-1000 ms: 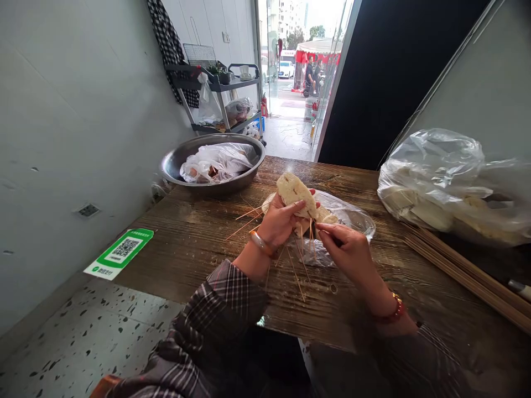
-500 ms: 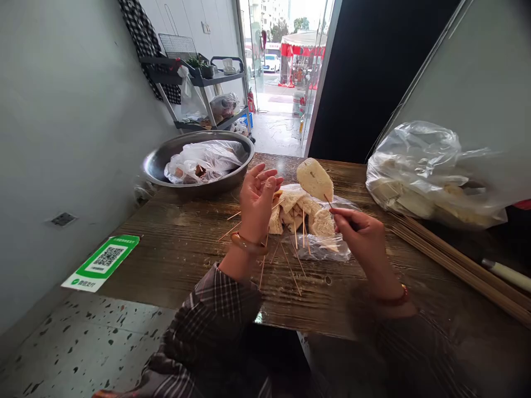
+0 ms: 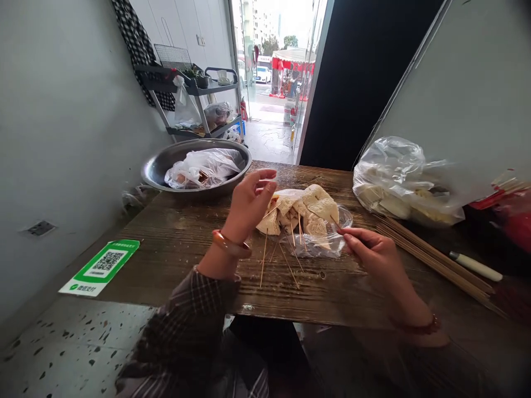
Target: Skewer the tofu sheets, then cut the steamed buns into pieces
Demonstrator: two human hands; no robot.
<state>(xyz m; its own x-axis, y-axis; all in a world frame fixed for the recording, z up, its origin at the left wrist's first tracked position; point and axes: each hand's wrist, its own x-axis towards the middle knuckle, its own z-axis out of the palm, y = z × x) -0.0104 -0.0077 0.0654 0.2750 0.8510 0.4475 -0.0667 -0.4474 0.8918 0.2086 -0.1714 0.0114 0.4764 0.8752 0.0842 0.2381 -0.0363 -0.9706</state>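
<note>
My right hand [image 3: 371, 251] pinches the lower end of a thin wooden skewer [image 3: 335, 222]. On that skewer is a pale, spongy, flat slice of food [image 3: 318, 203], which lies over or just above the pile. Several more skewered pale pieces [image 3: 286, 205] are heaped on a clear plastic bag [image 3: 327, 249], their sticks pointing toward me. Left of the heap, my left hand [image 3: 251, 202] is raised with nothing in it, its fingers curved and apart from the thumb.
A steel basin [image 3: 155, 171] holding a white plastic bag stands at the back left. To the right are a bulging clear bag [image 3: 398, 177], a bundle of long skewers [image 3: 431, 260] and a pale-handled tool [image 3: 477, 266]. A green QR card [image 3: 103, 265] lies at the left table edge.
My right hand has lowered the skewered slice from upright above the heap to tilted down over it. My left hand stays empty beside the heap. The whole view has shifted slightly.
</note>
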